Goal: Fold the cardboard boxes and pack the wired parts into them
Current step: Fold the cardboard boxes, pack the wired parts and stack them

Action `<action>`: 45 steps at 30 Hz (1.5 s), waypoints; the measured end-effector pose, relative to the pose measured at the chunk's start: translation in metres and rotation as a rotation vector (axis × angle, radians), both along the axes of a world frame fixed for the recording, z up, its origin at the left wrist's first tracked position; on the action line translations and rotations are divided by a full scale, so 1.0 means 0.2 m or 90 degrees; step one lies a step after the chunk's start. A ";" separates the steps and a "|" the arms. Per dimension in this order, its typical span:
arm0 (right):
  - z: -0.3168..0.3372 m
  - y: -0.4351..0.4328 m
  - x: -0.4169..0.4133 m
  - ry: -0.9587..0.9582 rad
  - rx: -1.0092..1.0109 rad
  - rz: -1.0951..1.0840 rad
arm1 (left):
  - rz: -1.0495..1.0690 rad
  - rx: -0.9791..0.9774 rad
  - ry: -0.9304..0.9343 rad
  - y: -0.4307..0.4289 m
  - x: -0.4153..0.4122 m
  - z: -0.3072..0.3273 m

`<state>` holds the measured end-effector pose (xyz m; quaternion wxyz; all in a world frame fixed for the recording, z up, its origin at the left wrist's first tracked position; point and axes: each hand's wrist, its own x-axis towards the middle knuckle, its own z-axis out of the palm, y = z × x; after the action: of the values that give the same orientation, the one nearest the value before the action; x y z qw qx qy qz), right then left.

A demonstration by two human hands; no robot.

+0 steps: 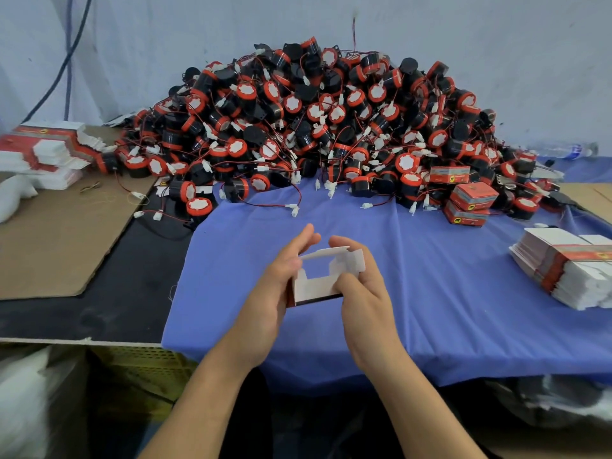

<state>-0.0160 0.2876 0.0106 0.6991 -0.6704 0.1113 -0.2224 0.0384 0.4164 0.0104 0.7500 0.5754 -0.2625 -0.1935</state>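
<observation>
A small cardboard box [316,284], white inside and red outside, is held over the blue cloth [447,293] with its flaps standing open. My left hand [276,289] grips its left side, fingers reaching behind it. My right hand [359,286] grips the right side, thumb pressing the front wall. Behind lies a large heap of black-and-red round wired parts [314,127] with red wires and white connectors. Three folded red boxes [467,200] sit at the heap's right foot.
A stack of flat unfolded boxes [569,270] lies at the right on the cloth. More flat boxes [46,150] are piled at the far left beside a brown cardboard sheet [59,233]. A yellow crate [145,369] sits below the table's front edge.
</observation>
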 end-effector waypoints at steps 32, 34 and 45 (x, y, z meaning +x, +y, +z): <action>0.06 0.01 -0.06 -0.106 0.058 0.044 | 0.100 0.005 -0.112 -0.02 -0.03 0.04; 0.06 0.01 -0.06 -0.114 0.100 0.055 | 0.033 -0.060 -0.041 -0.01 -0.04 0.04; 0.06 0.01 -0.07 -0.113 0.150 0.084 | 0.069 -0.020 -0.038 -0.01 -0.03 0.01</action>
<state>-0.0303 0.2894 0.0233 0.7928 -0.5676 0.0303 -0.2197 0.0330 0.4153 0.0127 0.7602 0.5822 -0.2567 -0.1313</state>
